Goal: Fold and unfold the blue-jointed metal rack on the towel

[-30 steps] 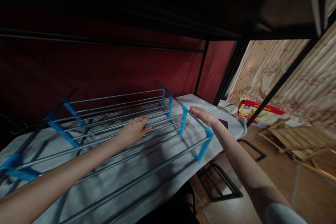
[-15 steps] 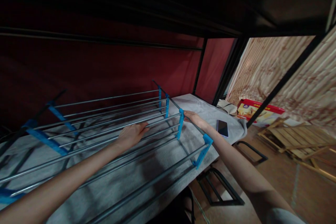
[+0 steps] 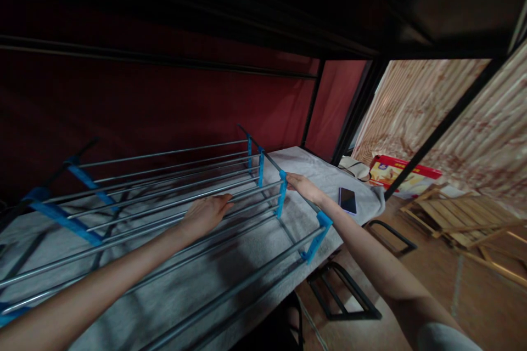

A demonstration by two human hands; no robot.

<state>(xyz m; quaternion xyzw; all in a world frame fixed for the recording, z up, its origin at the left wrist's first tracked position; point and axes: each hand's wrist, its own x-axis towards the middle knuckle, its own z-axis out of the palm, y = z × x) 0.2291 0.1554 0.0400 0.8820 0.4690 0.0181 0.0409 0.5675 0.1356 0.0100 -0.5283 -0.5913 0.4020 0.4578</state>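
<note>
A rack of grey metal tubes (image 3: 247,281) joined by blue plastic brackets lies across the grey cloth-covered surface, and it looks like a shoe rack. My left hand (image 3: 207,214) is closed around one of its middle tubes, about halfway along. At the rack's right end, my right hand (image 3: 302,185) grips the end bar beside a blue bracket (image 3: 282,194), fingers curled behind it. Another blue bracket (image 3: 316,238) sits nearer to me, below my right forearm. More blue brackets (image 3: 66,216) stand at the left end.
A phone (image 3: 348,201) lies on the grey cloth (image 3: 308,167) right of my right hand. Black metal framing (image 3: 315,104) surrounds the surface, with a dark panel overhead. Beyond are a red-and-yellow box (image 3: 405,175), folded wooden furniture (image 3: 465,214) and a black ladder-like frame (image 3: 346,293).
The rack's left end appears slightly farther left, and the whole view has shifted a little. Both hands keep their hold in nearly the same places.
</note>
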